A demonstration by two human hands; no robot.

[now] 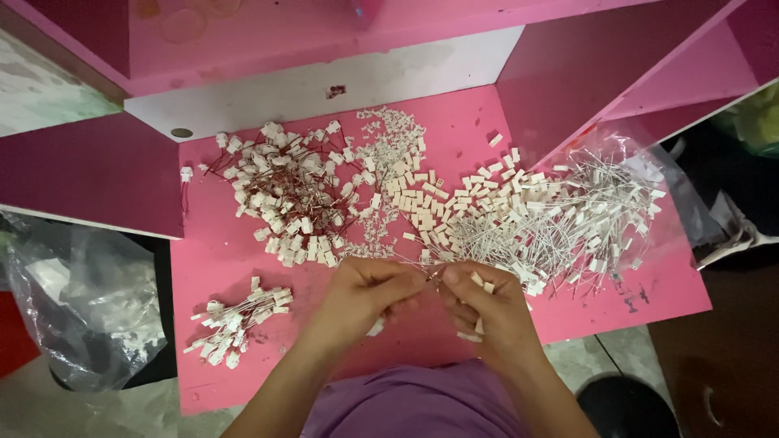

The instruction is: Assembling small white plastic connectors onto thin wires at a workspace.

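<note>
Pink all over, the bench point(235, 251) carried our small parts in separate heaps, so that each kind stayed easy to reach. At the near edge our two hands met above it. Our left hand point(369, 292) was closed, its fingertips pinching a thin wire lead point(432, 274), and a small white connector point(376, 327) showed under its palm. Our right hand point(487, 308) was closed too, holding several white connector housings point(480, 281) between fingers and palm, probably as a ready stock. We held both close together because the pieces were very small.

Just behind the hands lay a wide heap of white wires with housings point(552, 219), touching a clear plastic bag point(641, 162) at the right. A heap of connectors with red wires point(284, 195) lay at the left, and loose white housings point(422, 203) between them. A small bundle of finished pieces point(235, 316) lay apart at the near left. Nothing stood between hands and heaps; a grey plastic bag point(81, 300) hung beside the bench.
</note>
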